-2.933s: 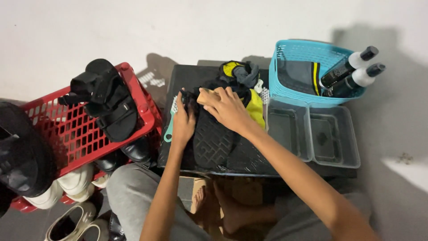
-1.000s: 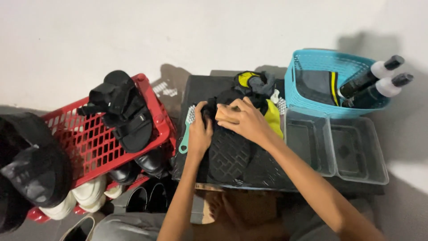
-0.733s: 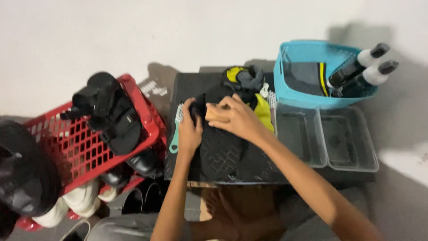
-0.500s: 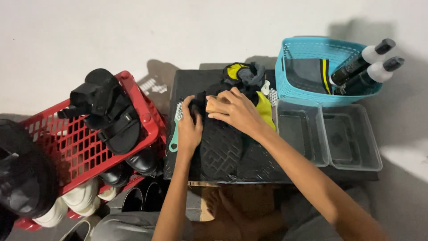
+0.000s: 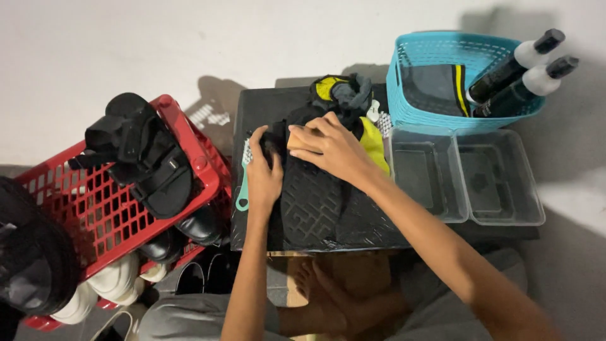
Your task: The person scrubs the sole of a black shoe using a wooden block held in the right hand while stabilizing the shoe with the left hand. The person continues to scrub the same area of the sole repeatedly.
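Observation:
A black sandal lies sole-up (image 5: 315, 205) on a low black table (image 5: 259, 117). My left hand (image 5: 263, 170) grips the sandal's left edge near its toe and holds it down. My right hand (image 5: 328, 148) presses a small tan sponge (image 5: 301, 136) onto the sole near the toe. A teal-handled brush (image 5: 242, 189) lies just left of my left hand. A yellow cloth (image 5: 374, 144) lies beside my right wrist.
A red crate (image 5: 107, 215) on the left holds black sandals (image 5: 142, 161); white and black shoes sit under it. A blue basket (image 5: 442, 79) with two spray bottles (image 5: 521, 66) stands at back right. Two clear plastic tubs (image 5: 467, 180) sit in front of it. My knees show below.
The camera view has shifted a little. My right hand with the sponge has rubbed back and forth over the sole near the toe; my left hand keeps its hold on the sandal.

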